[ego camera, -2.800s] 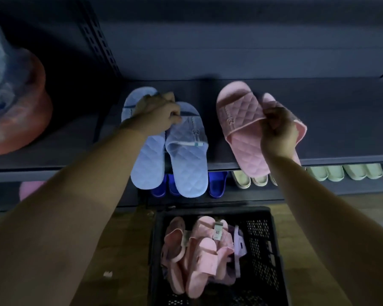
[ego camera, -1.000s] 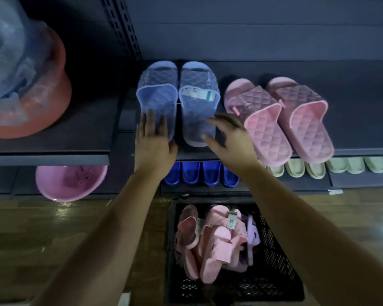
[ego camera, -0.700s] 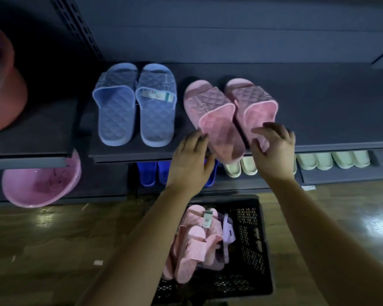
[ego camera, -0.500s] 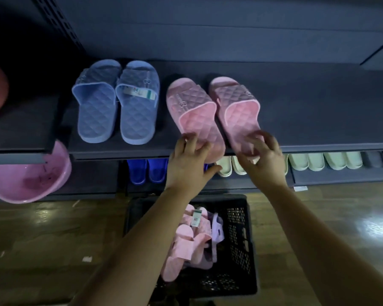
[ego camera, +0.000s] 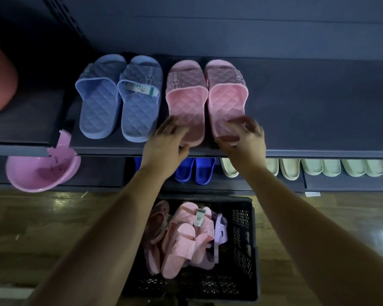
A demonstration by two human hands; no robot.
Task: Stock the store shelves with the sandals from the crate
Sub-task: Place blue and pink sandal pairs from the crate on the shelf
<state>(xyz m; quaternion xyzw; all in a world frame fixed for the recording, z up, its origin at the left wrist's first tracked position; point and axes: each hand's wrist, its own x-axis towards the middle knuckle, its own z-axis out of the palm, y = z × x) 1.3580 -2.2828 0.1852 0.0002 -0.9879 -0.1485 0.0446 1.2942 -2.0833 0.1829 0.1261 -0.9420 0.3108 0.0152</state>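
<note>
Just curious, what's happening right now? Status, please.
Left hand and right hand on heels of pink pair, flat on shelf. More sandals in crate. Nothing in the way.

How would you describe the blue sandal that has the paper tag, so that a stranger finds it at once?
Look at the dark upper shelf, where a blue pair stands left of a pink pair. The tagged blue sandal is the right one of the blue pair, beside the pink ones. Only it carries a white and green paper tag under its strap.
</note>
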